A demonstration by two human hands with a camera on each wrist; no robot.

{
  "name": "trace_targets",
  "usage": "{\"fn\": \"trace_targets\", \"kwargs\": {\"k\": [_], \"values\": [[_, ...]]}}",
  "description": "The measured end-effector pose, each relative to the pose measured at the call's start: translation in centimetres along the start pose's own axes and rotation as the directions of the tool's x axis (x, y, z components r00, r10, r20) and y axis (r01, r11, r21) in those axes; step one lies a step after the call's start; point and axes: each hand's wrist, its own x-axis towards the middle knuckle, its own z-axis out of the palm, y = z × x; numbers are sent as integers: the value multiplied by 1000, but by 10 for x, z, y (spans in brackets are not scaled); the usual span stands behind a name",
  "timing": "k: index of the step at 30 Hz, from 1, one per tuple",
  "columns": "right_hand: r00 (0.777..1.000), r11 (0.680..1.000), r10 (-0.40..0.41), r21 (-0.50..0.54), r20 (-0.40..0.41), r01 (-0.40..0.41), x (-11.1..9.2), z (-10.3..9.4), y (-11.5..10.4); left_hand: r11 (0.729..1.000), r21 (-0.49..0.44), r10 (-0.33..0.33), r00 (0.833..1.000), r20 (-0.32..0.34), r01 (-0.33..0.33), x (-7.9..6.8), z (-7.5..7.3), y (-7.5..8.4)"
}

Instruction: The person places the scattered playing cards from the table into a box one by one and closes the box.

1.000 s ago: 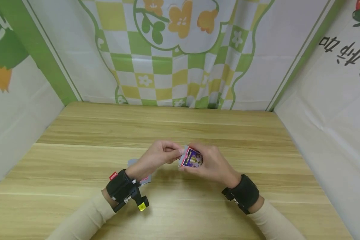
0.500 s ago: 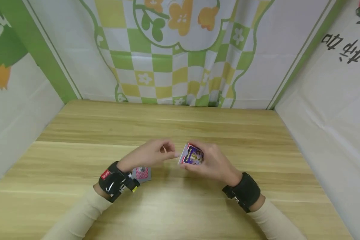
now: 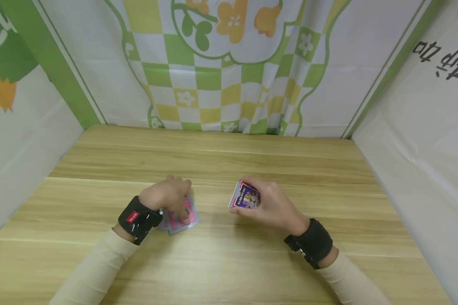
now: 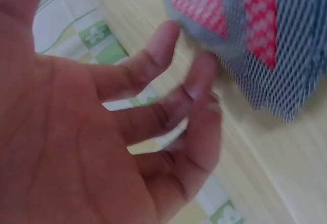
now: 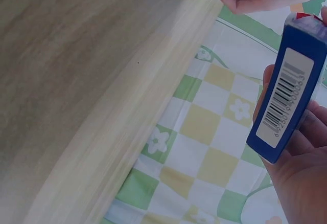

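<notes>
Playing cards (image 3: 192, 210) with red-patterned backs lie fanned on the wooden table. My left hand (image 3: 166, 194) is over them with its fingers spread and partly covers them; the thumb reaches down across the top card. Seen from the left wrist, the slightly bent fingers (image 4: 163, 45) come right at the cards' (image 4: 258, 27) edges. A small playing-card box (image 3: 249, 197) is held up by my right hand (image 3: 272, 203), thumb on the near side and fingers on the far side. Grey-white shows at the box's left end. In the right wrist view its blue side (image 5: 286, 93) bears a barcode.
Behind the wooden table (image 3: 229, 262) hangs a curtain (image 3: 229, 84) with green and yellow checks. White printed cloth (image 3: 416, 140) closes off the right side, with similar cloth on the left. Black straps with cameras sit on both wrists.
My left hand has left the card box and moved left and down onto the cards on the table. The right hand still holds the box in nearly the same place.
</notes>
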Motion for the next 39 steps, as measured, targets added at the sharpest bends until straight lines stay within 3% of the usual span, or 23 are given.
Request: {"fn": "trace_targets", "kwargs": {"k": [8, 13, 15, 18, 20, 22, 31, 39], "values": [[1000, 1000, -12, -16, 15, 12, 1, 1, 1, 997, -53, 63, 998, -30, -64, 5, 2, 4], [1000, 1000, -12, -21, 22, 13, 0, 2, 1, 964, -135, 229, 973, -5, -227, -1, -5, 7], [1000, 1000, -17, -19, 27, 17, 0, 2, 2, 920, -247, 306, 952, -30, -303, -3, -9, 9], [999, 1000, -31, -5, 34, 31, 0, 3, 2, 812, -427, 384, 915, -119, -397, -6, -15, 13], [998, 999, -42, 6, 35, 42, 0, 4, 3, 741, -514, 403, 898, -174, -432, -8, -18, 16], [998, 998, -54, 12, 33, 54, 0, 4, 3, 706, -555, 394, 895, -209, -441, -10, -20, 19], [996, 996, -93, 10, 18, 92, 2, 8, 1, 715, -546, 364, 899, -243, -437, -11, -16, 33], [996, 996, -88, 16, 33, 88, 2, 9, -2, 685, -583, 325, 899, -293, -438, -5, -6, 40]]}}
